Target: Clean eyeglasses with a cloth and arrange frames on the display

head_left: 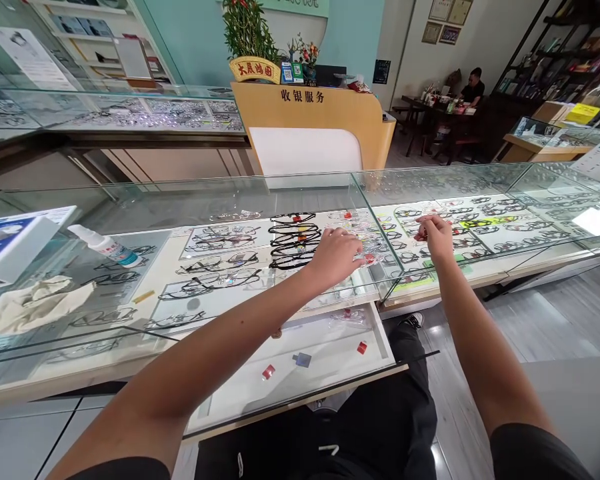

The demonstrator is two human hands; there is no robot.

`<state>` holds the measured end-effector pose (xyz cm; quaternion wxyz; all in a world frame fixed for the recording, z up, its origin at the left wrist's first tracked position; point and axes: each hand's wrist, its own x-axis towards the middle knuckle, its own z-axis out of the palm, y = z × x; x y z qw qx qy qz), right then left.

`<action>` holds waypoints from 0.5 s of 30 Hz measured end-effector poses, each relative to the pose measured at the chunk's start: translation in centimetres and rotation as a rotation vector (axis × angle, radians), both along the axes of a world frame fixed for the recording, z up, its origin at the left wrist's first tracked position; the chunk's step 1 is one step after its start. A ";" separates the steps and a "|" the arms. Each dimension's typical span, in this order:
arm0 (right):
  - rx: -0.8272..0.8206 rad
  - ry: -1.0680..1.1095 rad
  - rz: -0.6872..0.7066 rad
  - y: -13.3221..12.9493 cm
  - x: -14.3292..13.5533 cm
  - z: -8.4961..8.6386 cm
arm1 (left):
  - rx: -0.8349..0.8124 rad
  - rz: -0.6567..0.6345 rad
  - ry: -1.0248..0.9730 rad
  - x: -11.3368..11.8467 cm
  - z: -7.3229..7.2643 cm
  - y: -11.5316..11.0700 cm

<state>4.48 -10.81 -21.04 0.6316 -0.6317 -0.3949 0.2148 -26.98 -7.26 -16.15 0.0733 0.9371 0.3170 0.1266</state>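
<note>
My left hand (336,255) reaches over the glass display counter, its fingers curled downward beside clear-framed eyeglasses (371,257) with a red tag. What its fingertips hold, if anything, is hidden. To the left of it is a column of black-framed eyeglasses (286,244). My right hand (437,239) is raised further right, thumb and fingers pinched together. A small reddish item (420,233) shows at its fingertips, too small to name. Below my left forearm, a white drawer (325,393) is pulled out, holding red tags (269,372) and a dark square piece (303,360).
On the glass top at left are a spray bottle (107,247), a crumpled cloth (40,305) and a printed stand (23,243). More eyeglasses (480,223) fill the case at right. Beyond stands a wooden cashier desk (310,110). A person (474,88) sits at the back.
</note>
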 end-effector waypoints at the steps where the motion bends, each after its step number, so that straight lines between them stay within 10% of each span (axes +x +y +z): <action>1: 0.000 0.007 0.000 0.0 0.1 -0.1 | 0.003 0.000 0.007 0.0 0.0 0.1; 15: 0.020 0.058 0.016 0.1 0.2 -0.3 | -0.019 -0.014 0.045 0.3 0.4 2.0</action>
